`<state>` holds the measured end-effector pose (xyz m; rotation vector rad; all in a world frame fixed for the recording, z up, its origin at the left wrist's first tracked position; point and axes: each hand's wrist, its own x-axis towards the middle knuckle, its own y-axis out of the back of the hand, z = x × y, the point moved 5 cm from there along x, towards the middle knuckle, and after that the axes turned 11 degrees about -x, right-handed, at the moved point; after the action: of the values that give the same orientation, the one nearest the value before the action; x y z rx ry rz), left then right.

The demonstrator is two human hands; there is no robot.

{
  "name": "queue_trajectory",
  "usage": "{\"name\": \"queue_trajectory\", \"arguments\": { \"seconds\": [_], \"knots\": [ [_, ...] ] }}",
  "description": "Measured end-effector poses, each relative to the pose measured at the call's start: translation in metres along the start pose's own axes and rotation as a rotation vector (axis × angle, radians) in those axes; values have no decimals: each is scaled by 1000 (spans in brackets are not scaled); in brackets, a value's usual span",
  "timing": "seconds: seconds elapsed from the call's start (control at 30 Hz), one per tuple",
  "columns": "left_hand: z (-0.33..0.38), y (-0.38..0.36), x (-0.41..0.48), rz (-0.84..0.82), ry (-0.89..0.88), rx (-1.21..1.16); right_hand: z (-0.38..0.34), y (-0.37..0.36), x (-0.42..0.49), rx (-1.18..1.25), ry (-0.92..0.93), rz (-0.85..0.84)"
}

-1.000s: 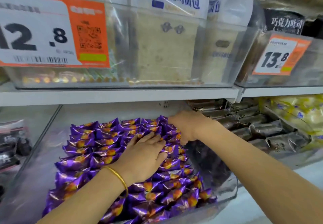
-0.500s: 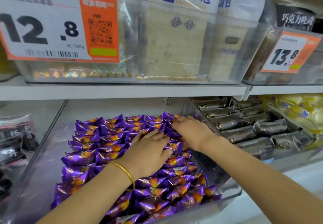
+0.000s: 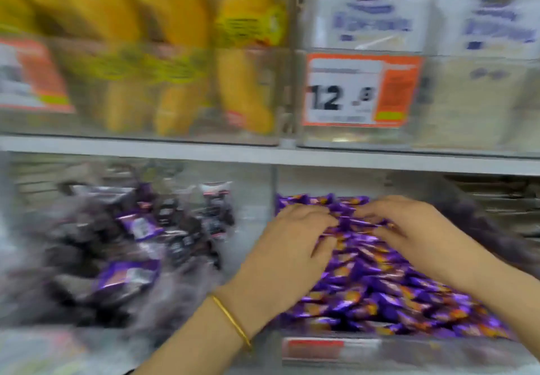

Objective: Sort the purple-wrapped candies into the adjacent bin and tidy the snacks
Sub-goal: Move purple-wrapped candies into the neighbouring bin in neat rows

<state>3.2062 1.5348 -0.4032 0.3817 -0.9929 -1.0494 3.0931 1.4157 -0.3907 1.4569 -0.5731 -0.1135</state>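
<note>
- Purple-wrapped candies fill a clear bin on the lower shelf, just right of a bin of dark snack packets.
- Left hand and right hand lie on the pile with fingers bent; the blur hides whether they grip any.

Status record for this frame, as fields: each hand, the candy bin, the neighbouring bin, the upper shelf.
left hand: resting on the purple candies, fingers bent into the pile; gold bracelet on the wrist
right hand: on the same pile, farther back, fingertips toward the left hand
grip: too blurred to tell
candy bin: filled with purple candies
left bin: jumbled dark-wrapped snacks
upper shelf: yellow packs, white bags, price tag
</note>
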Motion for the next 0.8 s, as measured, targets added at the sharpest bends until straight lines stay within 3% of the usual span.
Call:
{"name": "queue_trajectory", "arguments": {
  "seconds": [0.17,0.33,0.57,0.67,0.8],
  "knots": [
    [-65,84,-67,120,200,99,-133,-9,57,232,249,85],
    [-109,134,-125,283,393,151,-222,-54,145,330,229,-89],
    [-119,140,-137,313,383,31,-253,-107,208,418,158,-500],
    [-120,140,-136,300,404,1,-259,-112,217,437,146,-544],
    [-121,142,-137,288,435,0,-265,-116,218,598,47,-460]
  ]
}}
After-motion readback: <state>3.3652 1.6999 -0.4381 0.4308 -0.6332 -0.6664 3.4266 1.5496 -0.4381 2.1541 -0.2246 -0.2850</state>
